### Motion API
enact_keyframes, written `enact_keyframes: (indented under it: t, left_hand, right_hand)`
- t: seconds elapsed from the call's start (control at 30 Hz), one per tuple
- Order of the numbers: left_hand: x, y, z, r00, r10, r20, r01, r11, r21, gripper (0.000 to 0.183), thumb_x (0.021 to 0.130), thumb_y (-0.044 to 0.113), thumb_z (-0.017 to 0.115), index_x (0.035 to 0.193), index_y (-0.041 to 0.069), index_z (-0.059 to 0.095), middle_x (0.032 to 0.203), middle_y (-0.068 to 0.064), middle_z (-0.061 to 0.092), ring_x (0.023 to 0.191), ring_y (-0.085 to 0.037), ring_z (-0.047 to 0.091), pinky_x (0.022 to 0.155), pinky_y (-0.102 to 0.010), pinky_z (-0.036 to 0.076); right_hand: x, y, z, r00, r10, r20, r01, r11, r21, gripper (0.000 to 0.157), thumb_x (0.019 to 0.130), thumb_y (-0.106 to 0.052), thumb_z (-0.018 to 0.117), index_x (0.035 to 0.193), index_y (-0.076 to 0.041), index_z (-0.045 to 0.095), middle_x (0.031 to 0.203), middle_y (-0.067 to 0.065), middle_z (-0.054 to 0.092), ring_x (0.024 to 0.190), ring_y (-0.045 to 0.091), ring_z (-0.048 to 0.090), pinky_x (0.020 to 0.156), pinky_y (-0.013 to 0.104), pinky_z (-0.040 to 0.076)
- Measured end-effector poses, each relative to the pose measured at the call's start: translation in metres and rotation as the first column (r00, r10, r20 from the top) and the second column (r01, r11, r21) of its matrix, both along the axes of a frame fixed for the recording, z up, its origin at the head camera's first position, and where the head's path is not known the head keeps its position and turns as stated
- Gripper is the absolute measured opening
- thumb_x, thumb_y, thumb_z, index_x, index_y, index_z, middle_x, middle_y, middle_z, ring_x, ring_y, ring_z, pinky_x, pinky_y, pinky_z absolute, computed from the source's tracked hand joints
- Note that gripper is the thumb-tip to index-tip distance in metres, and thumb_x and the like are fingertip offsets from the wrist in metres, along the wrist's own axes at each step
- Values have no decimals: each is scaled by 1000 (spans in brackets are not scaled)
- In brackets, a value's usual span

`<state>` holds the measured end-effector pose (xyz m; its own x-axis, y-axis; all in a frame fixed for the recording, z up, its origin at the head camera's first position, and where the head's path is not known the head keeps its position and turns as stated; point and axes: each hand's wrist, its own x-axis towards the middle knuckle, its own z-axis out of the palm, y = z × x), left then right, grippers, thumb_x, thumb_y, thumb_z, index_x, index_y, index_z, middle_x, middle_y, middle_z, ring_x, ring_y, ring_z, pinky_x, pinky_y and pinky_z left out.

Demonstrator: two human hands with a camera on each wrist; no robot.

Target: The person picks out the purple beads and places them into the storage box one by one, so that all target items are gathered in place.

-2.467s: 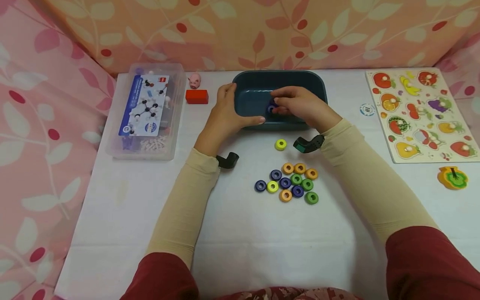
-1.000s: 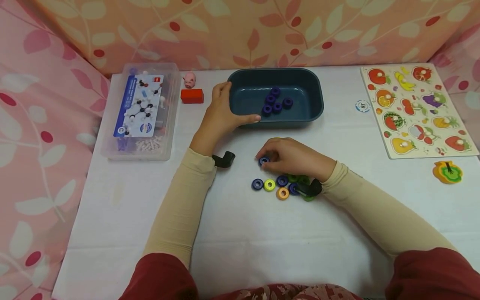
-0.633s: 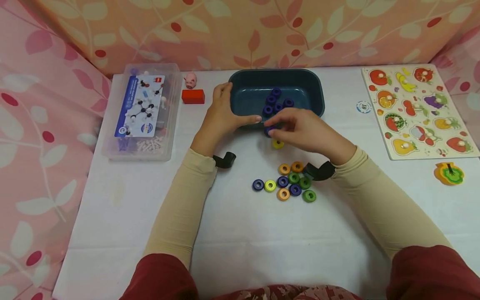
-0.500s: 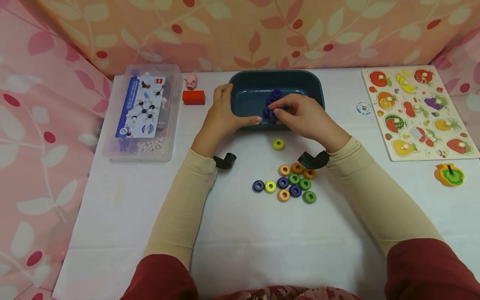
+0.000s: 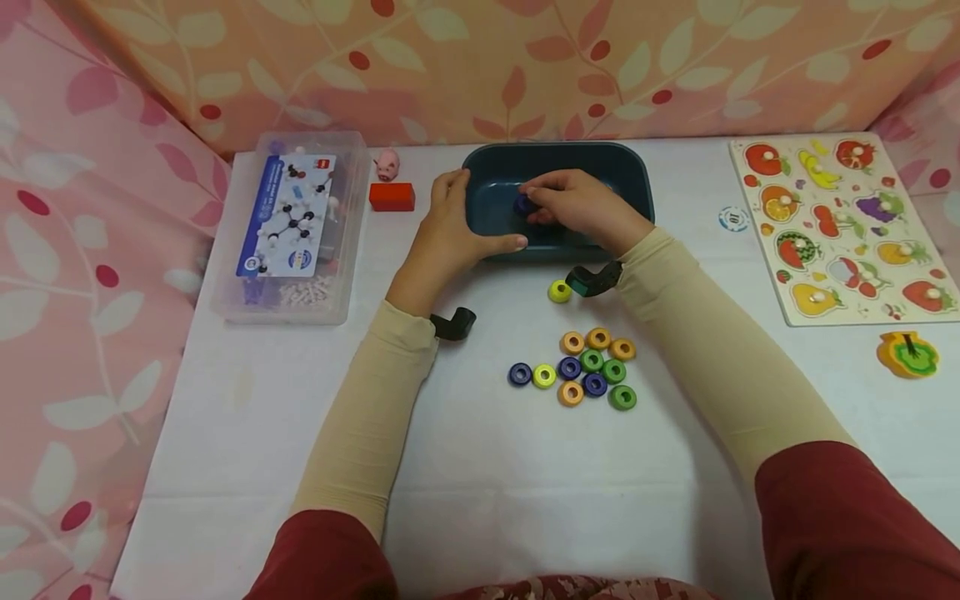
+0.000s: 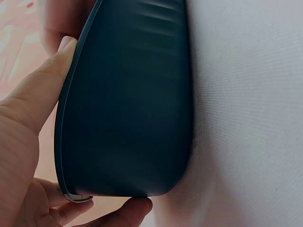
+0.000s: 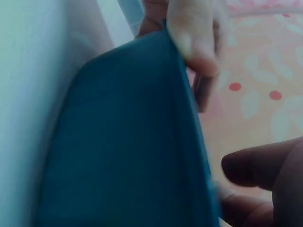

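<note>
My left hand [image 5: 450,229] grips the left end of a dark teal plastic tub [image 5: 637,171], thumb on the near rim and fingers round the end wall. In the left wrist view the thumb [image 6: 45,85] lies along the rim of the tub [image 6: 125,109]. My right hand [image 5: 577,204] reaches inside the tub and pinches a purple ring bead [image 5: 523,205]; the other purple beads there are hidden behind it. The right wrist view shows the tub's outer wall [image 7: 118,137], blurred, with right-hand fingers beyond the rim. A yellow ring bead [image 5: 558,291] lies just in front of the tub.
Several orange, green [image 5: 622,397], purple and yellow ring beads lie grouped nearer the body. A clear molecule-kit box [image 5: 348,250], pink pig [image 5: 387,164] and red block [image 5: 392,197] stand left. Rightward are a white chip [image 5: 733,219], fruit puzzle board [image 5: 847,237] and tree piece [image 5: 908,355].
My right hand picks a purple bead from the table, carries it over the near rim into the tub, then shifts left inside it. My left hand stays on the tub's left end.
</note>
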<state>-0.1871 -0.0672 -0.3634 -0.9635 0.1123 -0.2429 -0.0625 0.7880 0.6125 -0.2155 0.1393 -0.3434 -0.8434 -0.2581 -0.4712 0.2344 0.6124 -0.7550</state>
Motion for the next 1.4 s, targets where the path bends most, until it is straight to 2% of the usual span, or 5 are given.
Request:
enact_keyframes:
  t: [0.33,0.53,0.8,1.07,1.4]
  left_hand:
    - [2,1,0,1000,-3,-6,3,1000,15,130,63,76,78,162,26,10,167,8,6,147,-22,32,119,-41,35]
    - [1,-2,2,1000,-9,-16,9,1000,27,131,62,77,78,162,26,10,167,9,5,146,-23,34,119,-40,35]
    - [-1,-5,2,1000,4,-24,-4,1000,23,130,63,75,79,162,27,10,167,8,7,147,-22,34,120,-41,34]
    - [-1,-5,0,1000,-8,-20,8,1000,30,130,62,76,78,162,27,11,166,8,6,147,-22,33,120,-41,33]
    - [0,-4,-2,1000,-18,-20,18,999,32,131,62,77,78,162,27,10,167,8,6,147,-22,33,120,-41,33]
  right_hand:
    - [36,17,12,990,-88,-110,80,994,-73,47,102,-49,50,138,-21,60,140,3,58,111,20,64,104,41,50]
    - [80,17,9,990,113,-79,-121,987,-109,34,96,-41,67,121,-18,73,121,3,72,98,25,65,87,37,55]
    - [117,-7,-11,889,455,-48,-457,887,-58,27,83,-20,83,109,-19,77,82,1,72,72,16,63,66,29,52]
    - [125,-19,-25,786,608,-114,-606,794,52,27,80,-21,86,105,-27,77,97,-8,68,85,13,54,78,30,46]
    - [120,-13,-25,816,544,-195,-527,839,135,18,93,-22,73,110,-21,75,101,-4,65,78,13,55,74,30,48]
